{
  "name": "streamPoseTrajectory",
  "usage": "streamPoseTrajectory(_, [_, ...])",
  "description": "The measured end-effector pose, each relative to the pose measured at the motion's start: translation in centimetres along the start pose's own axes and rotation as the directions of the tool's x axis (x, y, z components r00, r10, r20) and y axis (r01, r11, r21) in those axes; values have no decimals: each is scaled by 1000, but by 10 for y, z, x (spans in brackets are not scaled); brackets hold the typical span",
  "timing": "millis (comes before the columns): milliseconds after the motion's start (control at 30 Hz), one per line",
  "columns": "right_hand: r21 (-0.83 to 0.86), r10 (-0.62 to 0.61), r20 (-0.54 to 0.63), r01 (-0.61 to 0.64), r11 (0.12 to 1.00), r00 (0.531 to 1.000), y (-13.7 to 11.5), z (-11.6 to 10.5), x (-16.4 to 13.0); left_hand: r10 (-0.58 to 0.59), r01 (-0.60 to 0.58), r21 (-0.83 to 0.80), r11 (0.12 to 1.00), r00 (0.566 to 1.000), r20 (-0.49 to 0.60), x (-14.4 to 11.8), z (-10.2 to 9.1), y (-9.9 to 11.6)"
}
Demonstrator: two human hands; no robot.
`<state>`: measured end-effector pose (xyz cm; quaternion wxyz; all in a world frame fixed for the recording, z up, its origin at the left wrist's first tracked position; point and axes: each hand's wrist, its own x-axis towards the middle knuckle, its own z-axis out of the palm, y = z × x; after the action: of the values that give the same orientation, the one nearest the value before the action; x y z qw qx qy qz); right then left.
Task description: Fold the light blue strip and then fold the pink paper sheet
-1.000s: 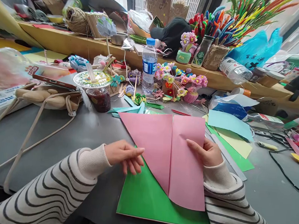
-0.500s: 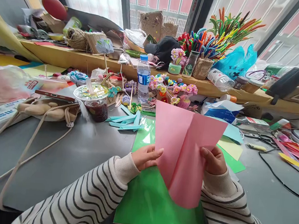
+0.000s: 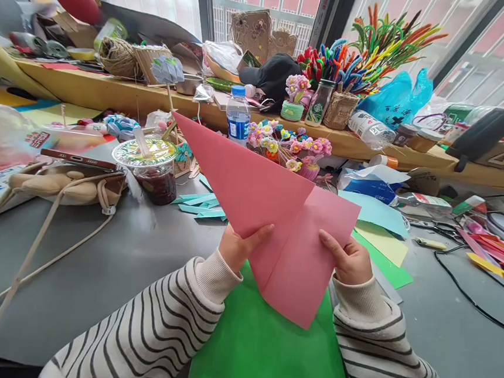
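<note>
A folded pink paper sheet (image 3: 272, 208) is lifted off the table, its long point aimed up and to the left. My left hand (image 3: 240, 245) pinches its left lower edge, thumb on the front. My right hand (image 3: 348, 257) grips its right edge, thumb across the front face. Under it a green paper sheet (image 3: 265, 343) lies flat on the grey table (image 3: 109, 259), just in front of my striped sleeves.
A lidded drink cup with a straw (image 3: 148, 165), a water bottle (image 3: 237, 117), teal paper strips (image 3: 197, 205) and small craft flowers (image 3: 291, 148) stand behind. More coloured sheets (image 3: 380, 235) lie at right, a black cable (image 3: 468, 290) beyond. A phone on a drawstring bag (image 3: 72, 176) sits left.
Both hands have raised the pink sheet from flat on the green sheet into the air and turned it, so its point now reaches up-left.
</note>
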<state>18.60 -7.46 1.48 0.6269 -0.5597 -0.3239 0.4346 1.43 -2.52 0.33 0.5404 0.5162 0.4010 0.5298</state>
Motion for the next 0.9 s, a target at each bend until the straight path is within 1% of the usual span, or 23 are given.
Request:
streamPoseTrajectory(133, [29, 58, 33, -59, 998, 998, 1, 0, 1, 22, -17, 69, 997, 997, -71, -3, -1, -4])
streamPoseTrajectory(200, [70, 97, 28, -98, 993, 995, 3, 1, 2, 30, -21, 83, 996, 993, -116, -3, 0, -5])
streamPoseTrajectory(300, [122, 163, 0, -161, 979, 987, 6, 1, 4, 73, -60, 83, 995, 983, -166, -4, 1, -6])
streamPoseTrajectory(400, [145, 231, -19, -226, 963, 973, 8, 2, 6, 120, -108, 81, 991, 979, -163, -4, 1, -8])
streamPoseTrajectory(467, [146, 255, -16, -250, 957, 967, 7, 2, 6, 144, -134, 77, 988, 978, -153, -5, 1, -9])
streamPoseTrajectory(600, [183, 277, 2, -273, 945, 961, 5, 5, 3, 171, -170, 21, 985, 975, -145, -5, 1, -11])
streamPoseTrajectory(667, [205, 281, 14, -278, 939, 960, 4, 7, 2, 171, -175, -9, 985, 972, -158, -5, 1, -12])
streamPoseTrajectory(900, [204, 302, -12, -293, 934, 953, 9, 7, 5, 209, -211, 11, 977, 958, -198, -6, 2, -15])
